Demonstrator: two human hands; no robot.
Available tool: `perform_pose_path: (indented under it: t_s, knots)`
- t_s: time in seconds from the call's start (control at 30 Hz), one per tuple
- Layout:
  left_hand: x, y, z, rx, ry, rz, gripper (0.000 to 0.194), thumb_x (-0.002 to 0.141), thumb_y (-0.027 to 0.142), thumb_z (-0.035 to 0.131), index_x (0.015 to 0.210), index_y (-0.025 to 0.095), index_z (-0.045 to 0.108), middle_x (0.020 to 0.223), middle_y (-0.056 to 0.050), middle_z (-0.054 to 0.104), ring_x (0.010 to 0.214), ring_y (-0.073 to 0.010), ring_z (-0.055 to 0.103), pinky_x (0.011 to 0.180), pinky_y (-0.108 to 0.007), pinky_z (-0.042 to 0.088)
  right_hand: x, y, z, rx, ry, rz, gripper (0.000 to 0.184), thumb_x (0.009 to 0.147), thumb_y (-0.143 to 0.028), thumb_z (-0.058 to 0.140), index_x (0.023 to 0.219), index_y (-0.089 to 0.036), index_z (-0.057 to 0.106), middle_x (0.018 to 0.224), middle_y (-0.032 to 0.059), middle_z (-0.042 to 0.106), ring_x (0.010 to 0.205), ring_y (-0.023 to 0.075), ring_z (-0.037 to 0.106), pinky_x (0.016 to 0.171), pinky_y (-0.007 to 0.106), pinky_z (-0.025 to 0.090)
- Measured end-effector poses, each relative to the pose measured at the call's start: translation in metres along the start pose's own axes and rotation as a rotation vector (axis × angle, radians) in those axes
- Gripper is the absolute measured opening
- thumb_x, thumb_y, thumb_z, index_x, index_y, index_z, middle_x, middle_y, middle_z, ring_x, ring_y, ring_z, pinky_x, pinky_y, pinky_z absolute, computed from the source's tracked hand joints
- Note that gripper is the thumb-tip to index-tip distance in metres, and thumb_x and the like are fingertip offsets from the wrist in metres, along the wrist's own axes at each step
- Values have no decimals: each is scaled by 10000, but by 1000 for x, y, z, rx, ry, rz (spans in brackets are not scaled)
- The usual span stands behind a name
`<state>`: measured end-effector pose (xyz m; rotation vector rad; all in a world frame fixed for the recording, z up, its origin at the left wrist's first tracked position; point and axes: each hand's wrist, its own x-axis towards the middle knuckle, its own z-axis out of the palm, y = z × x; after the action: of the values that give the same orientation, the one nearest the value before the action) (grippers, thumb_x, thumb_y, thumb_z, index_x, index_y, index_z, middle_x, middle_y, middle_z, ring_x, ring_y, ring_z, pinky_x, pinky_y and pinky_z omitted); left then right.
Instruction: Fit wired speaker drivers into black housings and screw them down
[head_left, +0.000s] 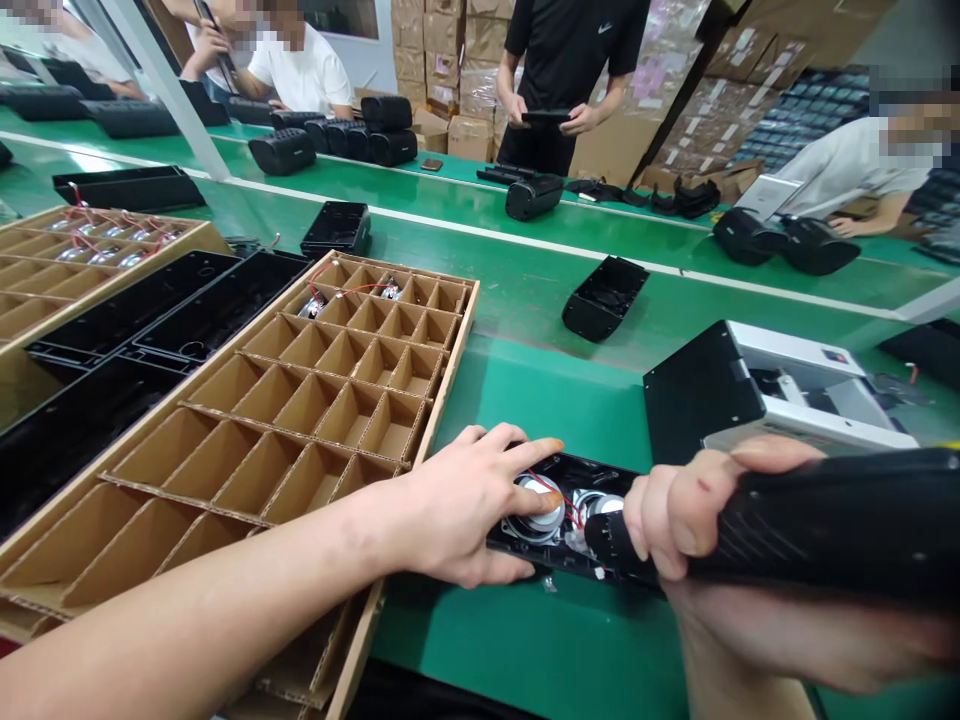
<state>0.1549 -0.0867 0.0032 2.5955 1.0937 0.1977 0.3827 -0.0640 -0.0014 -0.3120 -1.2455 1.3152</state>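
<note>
A black speaker housing lies on the green mat in front of me, with two round silver speaker drivers and red wires inside. My left hand rests on its left end, fingers spread and pressing on the left driver. My right hand is wrapped round a thick black electric screwdriver, whose tip points down into the housing beside the second driver.
A cardboard divider tray sits at my left, with a few drivers in its far cells. Black plastic shells lie on the green conveyor. A black and white machine stands at right. Other people work across the belt.
</note>
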Motion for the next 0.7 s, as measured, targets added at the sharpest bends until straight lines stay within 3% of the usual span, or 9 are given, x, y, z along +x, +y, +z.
perform_pose_path:
  t_s: [0.07, 0.2, 0.43, 0.53, 0.6, 0.7]
  knots:
    - [0, 1, -1, 19, -6, 11, 554, 882, 513, 765, 1354, 229, 703, 1663, -173, 411, 1333, -435, 514, 1035, -634, 512, -5, -1, 4, -25, 6, -12, 530, 920, -702, 676, 1156, -232, 743, 709, 12, 615, 445, 151, 529, 407, 290, 444]
    - [1, 4, -2, 48, -22, 9, 567, 887, 520, 746, 1366, 220, 689, 1668, -179, 399, 1330, -437, 507, 1026, -632, 510, -10, -5, 7, -48, -109, 77, 368, 1067, -537, 493, 1161, -263, 719, 684, 18, 624, 516, 183, 593, 507, 330, 523]
    - [1, 7, -4, 68, -18, 4, 548, 884, 502, 740, 1345, 208, 701, 1638, -181, 436, 1275, -447, 542, 950, -626, 541, -7, -6, 17, -33, -82, 77, 300, 1060, -433, 512, 1072, -269, 763, 608, 11, 605, 470, 166, 569, 471, 283, 501]
    - [1, 7, -4, 60, -26, 1, 560, 885, 512, 734, 1356, 211, 695, 1646, -183, 426, 1291, -451, 530, 966, -643, 533, -7, -4, 20, -37, -97, 34, 373, 1063, -498, 477, 1082, -260, 763, 601, 9, 599, 443, 169, 554, 437, 288, 494]
    - [1, 7, -4, 50, -21, -1, 566, 877, 514, 741, 1354, 211, 698, 1650, -179, 425, 1301, -447, 520, 982, -644, 528, -9, -1, 20, -55, -75, -3, 401, 1023, -587, 559, 1066, -238, 753, 590, 1, 586, 422, 167, 532, 423, 294, 486]
    - [0, 5, -3, 26, -3, -8, 553, 867, 504, 757, 1340, 220, 708, 1647, -163, 436, 1316, -442, 522, 1015, -637, 521, -16, 2, 12, -45, -5, 61, 426, 963, -654, 639, 1065, -254, 744, 606, 3, 591, 447, 182, 547, 443, 312, 499]
